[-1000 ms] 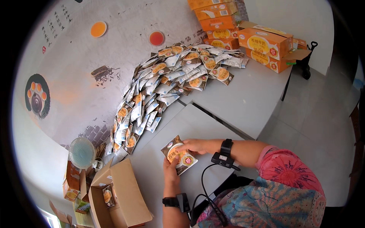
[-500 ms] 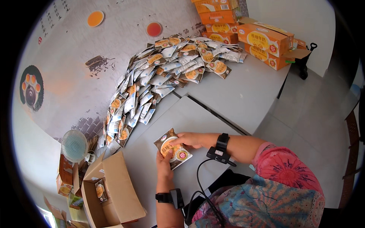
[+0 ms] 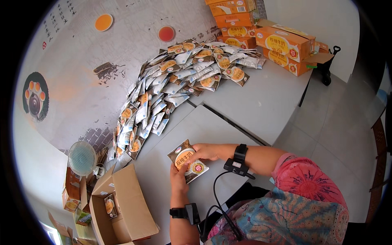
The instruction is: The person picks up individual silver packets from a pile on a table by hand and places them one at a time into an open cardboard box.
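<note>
My left hand [image 3: 179, 176] and my right hand [image 3: 206, 152] are closed on a brown, white and orange snack pouch [image 3: 193, 171], held front side up over a grey table [image 3: 155, 149], thumbs on its face. Behind them a long, curved heap of similar pouches [image 3: 179, 77] lies along the wall. To the left of my left hand stands an open brown carton [image 3: 132, 204] with a pouch [image 3: 110, 205] inside.
Orange cartons [image 3: 281, 43] are stacked at the back right, beside a black wheeled trolley [image 3: 326, 69]. A small fan [image 3: 81, 158] and more boxes [image 3: 71, 194] stand at the left. A second table section [image 3: 269, 102] adjoins behind a dark gap.
Both hands keep hold of the pouch, with little movement. The whole view has shifted slightly, so the hands and surroundings sit a bit higher and further left than a second ago.
</note>
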Motion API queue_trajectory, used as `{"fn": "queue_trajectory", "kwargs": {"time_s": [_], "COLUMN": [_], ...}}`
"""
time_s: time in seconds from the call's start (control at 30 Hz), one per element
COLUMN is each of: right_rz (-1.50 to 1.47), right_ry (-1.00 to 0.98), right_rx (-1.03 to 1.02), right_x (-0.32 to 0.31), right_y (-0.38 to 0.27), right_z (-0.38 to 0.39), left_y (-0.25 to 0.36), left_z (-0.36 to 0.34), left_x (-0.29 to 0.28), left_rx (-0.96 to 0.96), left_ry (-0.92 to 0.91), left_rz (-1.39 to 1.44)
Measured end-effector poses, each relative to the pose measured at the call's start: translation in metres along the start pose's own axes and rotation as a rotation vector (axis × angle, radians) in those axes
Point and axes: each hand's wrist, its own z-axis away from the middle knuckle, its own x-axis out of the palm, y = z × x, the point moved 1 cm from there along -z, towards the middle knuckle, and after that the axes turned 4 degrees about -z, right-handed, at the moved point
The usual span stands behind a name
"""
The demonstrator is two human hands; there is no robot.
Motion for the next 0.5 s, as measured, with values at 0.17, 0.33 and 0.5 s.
{"fn": "queue_trajectory", "kwargs": {"time_s": [0.17, 0.33, 0.5], "right_rz": [-0.023, -0.002, -0.161], "right_ry": [-0.039, -0.061, 0.017], "right_rx": [-0.017, -0.003, -0.045], "right_x": [-0.001, 0.003, -0.004], "right_y": [-0.002, -0.006, 0.002], "right_z": [0.002, 0.001, -0.005], "left_y": [0.000, 0.003, 0.012], "left_z": [-0.002, 0.002, 0.002], "left_x": [0.002, 0.000, 0.005], "left_rx": [-0.002, -0.019, -0.088], "left_ry": [-0.016, 0.008, -0.049], "left_rz": [0.007, -0.005, 0.100]}}
